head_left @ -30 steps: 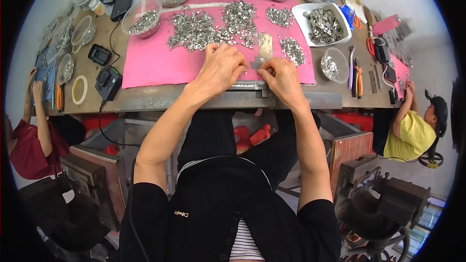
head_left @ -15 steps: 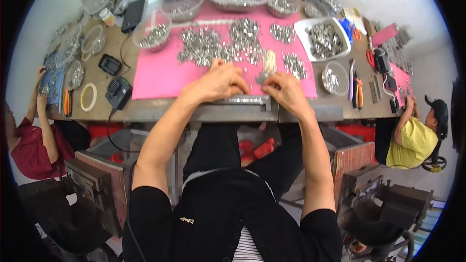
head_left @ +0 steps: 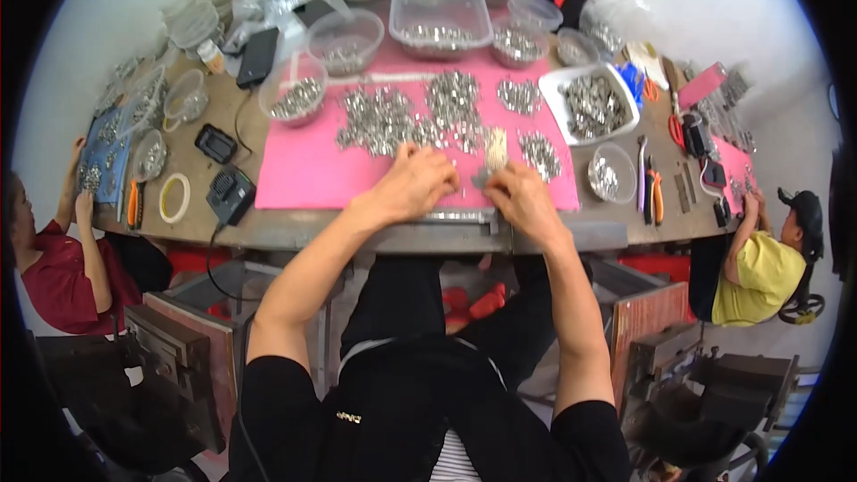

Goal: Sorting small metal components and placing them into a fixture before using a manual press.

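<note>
My left hand [head_left: 415, 182] is over the front of the pink mat [head_left: 308, 180], its fingers curled down at the near edge of a pile of small shiny metal parts [head_left: 379, 120]. What those fingers hold is hidden. To its right, my right hand [head_left: 525, 201] has thumb and fingertips drawn together beside a small flat grey piece [head_left: 480, 178]; anything between them is too small to name. Just behind lies a bundle of thin beige strips [head_left: 496, 148]. Below the hands, a metal rail [head_left: 460, 215] holding a row of shiny pieces runs along the table's front edge.
Clear tubs of metal parts [head_left: 441, 31] stand behind the mat, and a white tray [head_left: 592, 103] of parts is at right. Pliers [head_left: 654, 189], a round tub [head_left: 611, 172], a black charger [head_left: 230, 195] and a tape roll [head_left: 174, 198] flank it. Co-workers sit at both sides.
The view has tilted, so the table sits lower in the picture. My left hand has shifted closer to the pile, its fingers more tucked in. The right hand stays by the grey piece.
</note>
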Demonstrator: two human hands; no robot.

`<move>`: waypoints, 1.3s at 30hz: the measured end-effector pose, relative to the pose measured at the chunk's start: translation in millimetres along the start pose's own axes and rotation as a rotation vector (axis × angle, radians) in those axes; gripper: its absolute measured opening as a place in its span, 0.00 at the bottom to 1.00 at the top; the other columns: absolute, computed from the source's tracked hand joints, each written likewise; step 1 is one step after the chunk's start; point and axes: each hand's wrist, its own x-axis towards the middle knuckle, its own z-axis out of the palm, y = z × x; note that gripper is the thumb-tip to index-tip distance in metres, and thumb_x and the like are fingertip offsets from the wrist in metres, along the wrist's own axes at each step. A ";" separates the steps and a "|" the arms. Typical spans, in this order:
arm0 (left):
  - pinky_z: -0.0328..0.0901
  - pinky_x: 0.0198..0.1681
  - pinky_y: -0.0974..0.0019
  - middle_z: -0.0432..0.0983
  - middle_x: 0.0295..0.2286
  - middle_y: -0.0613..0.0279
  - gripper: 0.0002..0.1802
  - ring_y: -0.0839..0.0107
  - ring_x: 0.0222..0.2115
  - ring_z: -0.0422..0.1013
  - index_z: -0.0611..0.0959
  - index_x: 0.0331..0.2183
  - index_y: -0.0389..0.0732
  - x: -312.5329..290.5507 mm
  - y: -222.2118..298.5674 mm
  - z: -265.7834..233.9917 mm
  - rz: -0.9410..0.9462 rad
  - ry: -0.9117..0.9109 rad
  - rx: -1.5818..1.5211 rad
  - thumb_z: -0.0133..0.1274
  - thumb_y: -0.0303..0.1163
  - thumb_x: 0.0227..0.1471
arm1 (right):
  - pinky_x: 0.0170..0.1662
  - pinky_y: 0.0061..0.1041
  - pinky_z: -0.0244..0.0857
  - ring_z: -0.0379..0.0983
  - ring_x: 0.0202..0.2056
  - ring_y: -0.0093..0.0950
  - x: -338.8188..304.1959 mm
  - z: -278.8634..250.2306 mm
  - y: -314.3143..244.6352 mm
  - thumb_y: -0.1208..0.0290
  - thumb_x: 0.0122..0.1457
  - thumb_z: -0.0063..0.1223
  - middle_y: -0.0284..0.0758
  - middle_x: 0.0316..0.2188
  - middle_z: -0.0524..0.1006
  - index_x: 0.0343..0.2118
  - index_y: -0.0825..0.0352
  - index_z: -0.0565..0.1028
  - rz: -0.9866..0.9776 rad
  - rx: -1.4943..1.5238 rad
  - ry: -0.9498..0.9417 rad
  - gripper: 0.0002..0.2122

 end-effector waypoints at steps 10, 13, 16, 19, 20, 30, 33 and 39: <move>0.52 0.56 0.51 0.72 0.28 0.67 0.06 0.67 0.37 0.69 0.85 0.33 0.48 -1.4 5.7 -7.6 -0.088 0.057 -0.015 0.64 0.35 0.51 | 0.38 0.24 0.73 0.79 0.31 0.21 -9.8 -10.7 -18.6 0.77 0.58 0.60 0.36 0.29 0.82 0.33 0.72 0.77 0.403 0.417 0.046 0.04; 0.52 0.57 0.50 0.73 0.29 0.67 0.06 0.67 0.38 0.70 0.84 0.32 0.46 -0.9 11.3 -4.6 -0.123 0.037 -0.019 0.63 0.34 0.52 | 0.38 0.24 0.73 0.79 0.31 0.23 -29.3 -1.3 -31.0 0.78 0.58 0.59 0.36 0.30 0.82 0.34 0.72 0.77 0.294 0.462 0.197 0.04; 0.53 0.56 0.50 0.75 0.30 0.66 0.04 0.66 0.38 0.71 0.82 0.32 0.44 -3.6 12.7 -1.2 -0.106 0.117 0.040 0.61 0.32 0.55 | 0.42 0.26 0.70 0.78 0.36 0.26 -42.9 12.4 -37.5 0.79 0.57 0.59 0.37 0.35 0.81 0.34 0.72 0.77 0.260 0.535 0.227 0.04; 0.54 0.54 0.51 0.75 0.30 0.67 0.04 0.67 0.37 0.71 0.83 0.34 0.45 -5.3 9.7 3.8 -0.092 0.170 0.050 0.61 0.32 0.55 | 0.42 0.27 0.69 0.77 0.36 0.30 -45.0 22.0 -38.9 0.80 0.55 0.61 0.37 0.35 0.81 0.33 0.71 0.77 0.211 0.459 0.269 0.05; 0.54 0.54 0.51 0.75 0.30 0.67 0.04 0.67 0.37 0.71 0.83 0.34 0.45 -5.2 10.4 3.7 -0.093 0.170 0.050 0.61 0.32 0.55 | 0.41 0.28 0.69 0.77 0.36 0.31 -44.3 23.5 -39.0 0.80 0.54 0.61 0.37 0.35 0.80 0.33 0.71 0.77 0.177 0.422 0.294 0.05; 0.54 0.53 0.51 0.76 0.28 0.68 0.04 0.68 0.35 0.72 0.84 0.33 0.47 -8.6 7.0 -1.9 -0.086 0.213 0.096 0.61 0.32 0.53 | 0.45 0.32 0.67 0.77 0.37 0.37 -46.4 30.3 -37.2 0.82 0.53 0.60 0.37 0.34 0.80 0.32 0.69 0.76 0.052 0.217 0.363 0.05; 0.54 0.53 0.48 0.76 0.27 0.68 0.03 0.67 0.35 0.72 0.83 0.32 0.46 -10.1 7.8 -3.7 -0.133 0.208 0.079 0.60 0.32 0.52 | 0.45 0.33 0.66 0.76 0.37 0.37 -45.8 30.4 -38.9 0.82 0.53 0.60 0.37 0.33 0.80 0.32 0.69 0.75 0.077 0.233 0.359 0.06; 0.54 0.54 0.47 0.76 0.27 0.67 0.04 0.66 0.35 0.72 0.83 0.31 0.45 -9.6 6.8 -2.6 -0.135 0.227 0.114 0.60 0.33 0.53 | 0.45 0.32 0.63 0.75 0.37 0.33 -40.2 17.2 -39.3 0.80 0.52 0.61 0.34 0.33 0.79 0.32 0.66 0.76 -0.130 -0.056 0.280 0.06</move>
